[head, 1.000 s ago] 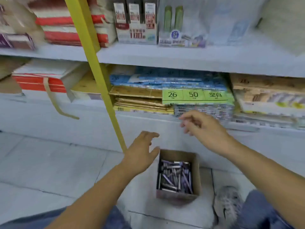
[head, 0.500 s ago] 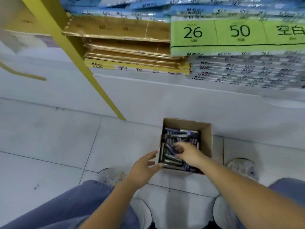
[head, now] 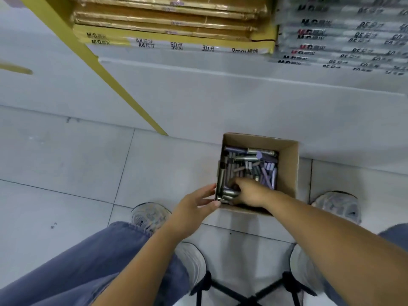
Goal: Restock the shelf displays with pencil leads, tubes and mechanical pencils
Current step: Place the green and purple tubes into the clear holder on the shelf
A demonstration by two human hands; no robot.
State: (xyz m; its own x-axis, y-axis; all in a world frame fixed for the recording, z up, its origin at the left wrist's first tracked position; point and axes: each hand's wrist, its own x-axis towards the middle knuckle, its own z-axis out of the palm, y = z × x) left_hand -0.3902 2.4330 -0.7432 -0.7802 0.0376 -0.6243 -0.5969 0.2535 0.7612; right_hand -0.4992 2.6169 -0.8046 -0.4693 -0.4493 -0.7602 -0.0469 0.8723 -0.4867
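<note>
A small open cardboard box (head: 288,171) stands on the tiled floor against the base of the shelf unit. It is full of grey and purple lead tubes (head: 254,164) lying in a jumble. My right hand (head: 249,192) is down inside the near left corner of the box, its fingers curled in among the tubes. Whether it holds one I cannot tell, since the fingertips are buried. My left hand (head: 194,205) is open, with its fingertips touching the outside of the box's near left corner.
The bottom shelf above holds gold-wrapped paper packs (head: 167,16) and stacked grey pads (head: 344,40). A yellow strap (head: 92,60) slants down to the floor left of the box. My shoes (head: 150,215) stand either side; a black stool frame (head: 249,290) is below me.
The view tilted from the shelves down to the floor. My right hand dropped from the shelf into the box and dug toward its near left corner. My left hand reached the box's corner.
</note>
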